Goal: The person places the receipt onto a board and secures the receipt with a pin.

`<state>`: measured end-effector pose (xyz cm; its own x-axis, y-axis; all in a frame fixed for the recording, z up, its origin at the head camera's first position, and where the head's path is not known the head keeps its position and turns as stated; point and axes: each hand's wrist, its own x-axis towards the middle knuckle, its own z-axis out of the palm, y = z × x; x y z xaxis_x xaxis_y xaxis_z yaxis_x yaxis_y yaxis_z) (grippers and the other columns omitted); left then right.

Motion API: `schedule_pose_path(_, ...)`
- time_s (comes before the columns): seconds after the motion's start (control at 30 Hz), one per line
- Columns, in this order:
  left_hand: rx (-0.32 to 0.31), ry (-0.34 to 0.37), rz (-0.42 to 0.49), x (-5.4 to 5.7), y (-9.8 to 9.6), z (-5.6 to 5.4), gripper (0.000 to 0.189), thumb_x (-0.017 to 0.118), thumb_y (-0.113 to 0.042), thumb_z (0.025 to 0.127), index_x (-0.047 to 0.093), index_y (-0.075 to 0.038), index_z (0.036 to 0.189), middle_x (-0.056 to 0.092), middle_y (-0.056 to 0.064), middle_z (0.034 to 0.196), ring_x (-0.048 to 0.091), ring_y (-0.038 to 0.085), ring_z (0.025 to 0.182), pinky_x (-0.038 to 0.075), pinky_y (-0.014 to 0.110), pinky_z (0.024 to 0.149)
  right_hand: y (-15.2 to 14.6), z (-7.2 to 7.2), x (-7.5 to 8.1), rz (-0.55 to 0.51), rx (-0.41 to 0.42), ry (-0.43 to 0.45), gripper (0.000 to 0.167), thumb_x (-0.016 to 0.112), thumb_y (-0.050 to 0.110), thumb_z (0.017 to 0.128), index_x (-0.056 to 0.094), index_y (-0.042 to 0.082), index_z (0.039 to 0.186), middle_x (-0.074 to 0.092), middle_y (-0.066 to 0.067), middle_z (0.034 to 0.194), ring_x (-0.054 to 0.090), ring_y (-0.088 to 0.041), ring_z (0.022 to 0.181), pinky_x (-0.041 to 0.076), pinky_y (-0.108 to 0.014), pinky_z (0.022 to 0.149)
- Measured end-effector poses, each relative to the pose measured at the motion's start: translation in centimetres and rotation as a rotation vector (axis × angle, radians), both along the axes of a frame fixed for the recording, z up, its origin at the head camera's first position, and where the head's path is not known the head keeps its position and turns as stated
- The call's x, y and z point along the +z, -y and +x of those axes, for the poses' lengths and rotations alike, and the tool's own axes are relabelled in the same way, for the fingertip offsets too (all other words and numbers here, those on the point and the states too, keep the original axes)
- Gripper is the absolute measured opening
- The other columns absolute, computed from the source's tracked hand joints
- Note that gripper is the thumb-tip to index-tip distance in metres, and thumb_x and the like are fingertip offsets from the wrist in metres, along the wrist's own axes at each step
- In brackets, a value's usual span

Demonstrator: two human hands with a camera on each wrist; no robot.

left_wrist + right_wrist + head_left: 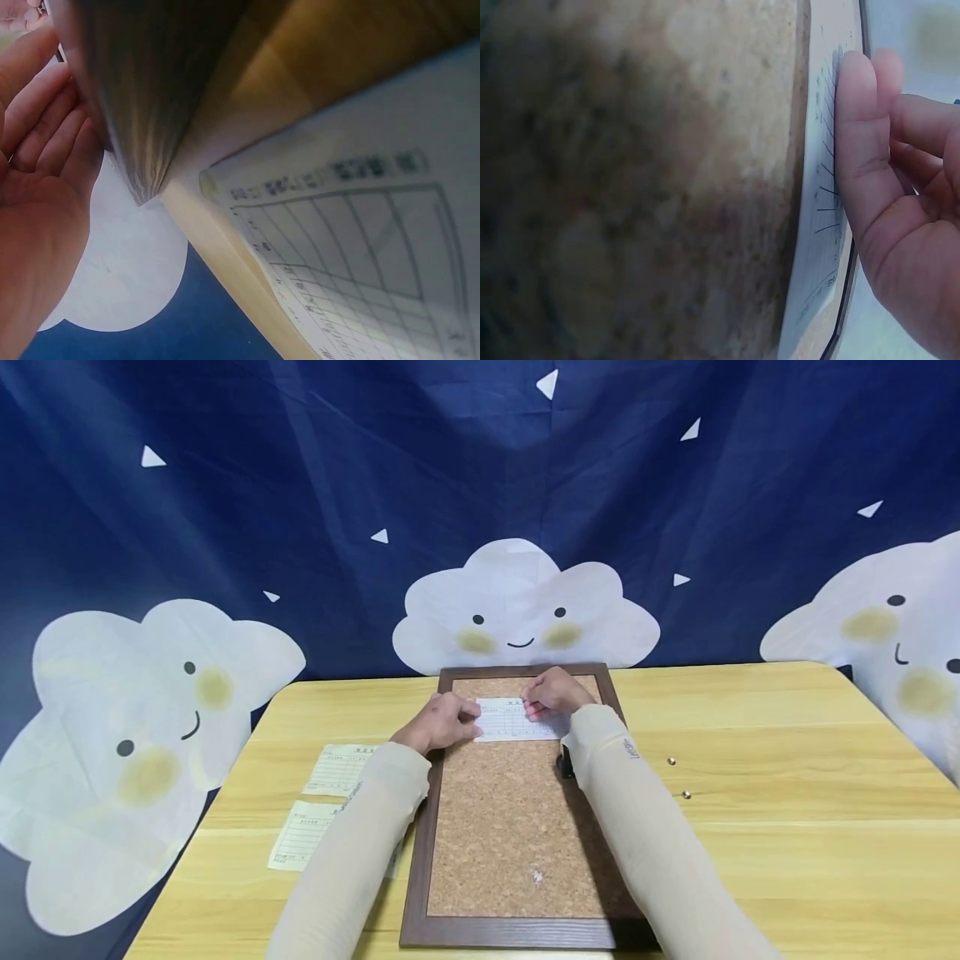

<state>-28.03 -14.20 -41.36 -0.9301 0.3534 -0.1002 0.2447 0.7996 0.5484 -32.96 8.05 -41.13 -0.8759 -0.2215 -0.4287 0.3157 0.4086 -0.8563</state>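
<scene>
A white printed paper slip (pixel 501 720) lies across the upper part of a wood-framed cork board (pixel 510 827). At the slip's left edge, my left hand (pixel 444 722) rests over the board's frame, its fingertips touching the paper. My right hand (pixel 557 692) is on the slip's upper right part. Its thumb and index finger pinch together at the top edge, where a small dark thumbtack barely shows, mostly hidden by the fingers. In the right wrist view the thumb (pixel 859 142) lies along the slip (pixel 817 217), close against the cork.
Two pale printed slips (pixel 337 768) (pixel 300 837) lie on the wooden table (pixel 787 860) left of the board, partly under my left sleeve. To the right are two shiny thumbtacks (pixel 671 762) (pixel 686 795). A dark blue curtain (pixel 480 460) with clouds hangs behind the table.
</scene>
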Motion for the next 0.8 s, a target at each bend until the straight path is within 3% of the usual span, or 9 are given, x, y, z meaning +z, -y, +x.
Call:
schedule_pose_path(0.3, 0.023, 0.013, -0.003, 0.09, -0.11, 0.12, 0.035, 0.077, -0.012, 0.089, 0.072, -0.008, 0.124, 0.061, 0.011, 0.136, 0.051, 0.026, 0.132, 0.038, 0.037, 0.111, 0.04, 0.12, 0.15, 0.001, 0.006, -0.007, 0.014, 0.053, -0.003, 0.100, 0.063, -0.011, 0.105, 0.062, -0.007, 0.070, 0.062, -0.012, 0.060, 0.058, -0.023, 0.060)
schedule_pose_path(0.5, 0.027, 0.012, 0.007, -0.03, -0.08, 0.14, 0.031, 0.077, -0.010, 0.089, 0.074, -0.009, 0.119, 0.066, 0.009, 0.130, 0.056, 0.022, 0.123, 0.043, 0.036, 0.107, -0.01, 0.07, -0.11, -0.015, -0.010, -0.004, 0.011, 0.052, -0.005, 0.099, 0.062, -0.010, 0.103, 0.063, -0.008, 0.070, 0.063, -0.012, 0.061, 0.058, -0.023, 0.062)
schedule_pose_path(0.8, 0.022, 0.025, 0.010, 0.02, -0.02, 0.14, 0.037, 0.076, -0.011, 0.089, 0.070, -0.007, 0.125, 0.062, 0.012, 0.135, 0.052, 0.027, 0.131, 0.039, 0.038, 0.111, -0.24, -0.18, -0.40, -0.032, -0.036, 0.017, 0.010, 0.056, -0.005, 0.097, 0.061, -0.009, 0.105, 0.064, -0.009, 0.070, 0.065, -0.012, 0.061, 0.059, -0.023, 0.064)
